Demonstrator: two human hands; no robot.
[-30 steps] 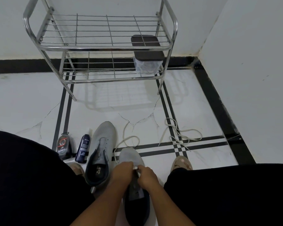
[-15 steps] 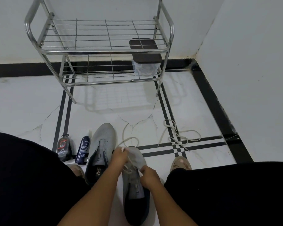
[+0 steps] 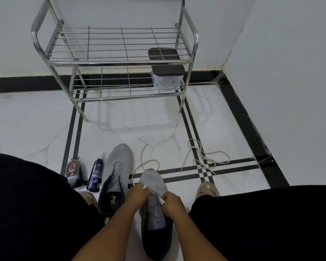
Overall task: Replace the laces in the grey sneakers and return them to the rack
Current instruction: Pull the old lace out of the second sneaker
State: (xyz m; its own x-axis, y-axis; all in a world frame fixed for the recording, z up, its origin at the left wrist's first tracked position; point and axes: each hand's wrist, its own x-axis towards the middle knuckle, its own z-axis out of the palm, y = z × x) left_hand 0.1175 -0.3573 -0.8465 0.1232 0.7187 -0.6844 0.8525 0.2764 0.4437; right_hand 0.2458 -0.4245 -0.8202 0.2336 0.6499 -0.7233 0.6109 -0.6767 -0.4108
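Both hands work on the nearer grey sneaker on the floor between the knees: the left hand and right hand each pinch its white lace. On the rack stands a clear lidded box; I cannot tell its contents.

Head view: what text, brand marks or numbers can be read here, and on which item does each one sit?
"SPORTS SNEAKER CLEANER", partly blurred, on the dark blue bottle; a short brand word above it starts "Hel", the rest unreadable.
Red circular mark with small print on the dark pouch: too blurred to read.
Pale logo on the insole of the left grey sneaker: a symbol, no legible letters.
Nothing readable on the rack or its lidded box.
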